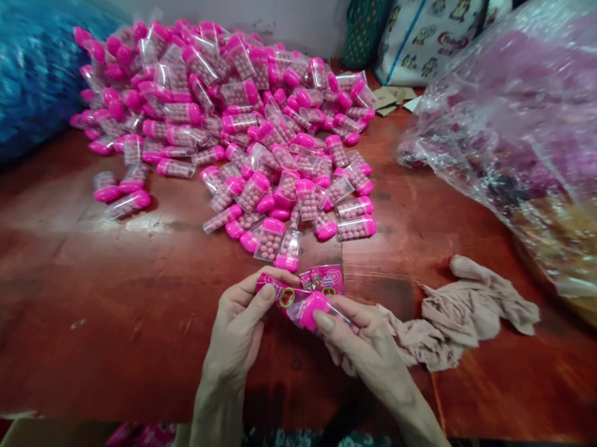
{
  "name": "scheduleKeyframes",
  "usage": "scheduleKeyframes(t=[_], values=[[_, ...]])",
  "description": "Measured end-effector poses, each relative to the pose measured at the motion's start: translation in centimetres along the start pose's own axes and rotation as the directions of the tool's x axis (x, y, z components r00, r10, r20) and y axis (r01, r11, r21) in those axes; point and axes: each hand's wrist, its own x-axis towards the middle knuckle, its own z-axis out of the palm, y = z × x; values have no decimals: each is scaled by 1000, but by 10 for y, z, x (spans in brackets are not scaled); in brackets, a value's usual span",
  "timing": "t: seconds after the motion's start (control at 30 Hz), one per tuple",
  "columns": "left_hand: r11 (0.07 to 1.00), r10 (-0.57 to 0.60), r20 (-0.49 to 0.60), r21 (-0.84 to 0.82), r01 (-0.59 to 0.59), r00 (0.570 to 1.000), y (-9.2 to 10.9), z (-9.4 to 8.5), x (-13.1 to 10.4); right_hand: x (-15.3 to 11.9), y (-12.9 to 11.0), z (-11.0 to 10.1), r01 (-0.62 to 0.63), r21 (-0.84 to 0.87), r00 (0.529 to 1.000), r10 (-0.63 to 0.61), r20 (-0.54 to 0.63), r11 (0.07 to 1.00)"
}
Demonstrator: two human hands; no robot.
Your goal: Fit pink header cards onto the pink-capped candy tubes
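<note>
My left hand (246, 314) pinches a pink printed plastic sleeve (287, 297) between thumb and fingers. In my right hand (357, 333) is a small pink-capped candy container (314, 310), its cap against the open end of the sleeve. How far the container sits inside the sleeve I cannot tell. Just beyond my fingers, more pink printed sleeves (329, 278) lie on the table. Ahead of both hands spreads a large pile of clear candy containers (253, 191) with pink caps and small pink balls inside.
The reddish wooden table (98, 320) carries a crumpled beige cloth (453, 318) to the right. A big clear plastic bag (523, 128) fills the right side, and a blue bag (31, 69) the left. A printed white bag (431, 40) and cardboard pieces (388, 100) are at the back.
</note>
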Motion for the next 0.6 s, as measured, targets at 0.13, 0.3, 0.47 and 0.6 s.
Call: scheduleKeyframes(t=[0.13, 0.3, 0.47, 0.6], values=[[1000, 9, 11, -2, -9, 1000, -2, -1, 0, 1, 4, 8, 49, -62, 995, -54, -88, 997], [1000, 11, -25, -2, -11, 1000, -4, -1, 2, 4, 3, 11, 93, -160, 989, -110, -103, 983], [1000, 5, -49, 9, -5, 999, -5, -1, 1, 5, -1, 9, 77, -153, 994, -87, -65, 985], [999, 39, -128, 19, -37, 991, -8, 4, 0, 6, -2, 12, 99, -159, 991, -111, -68, 982]])
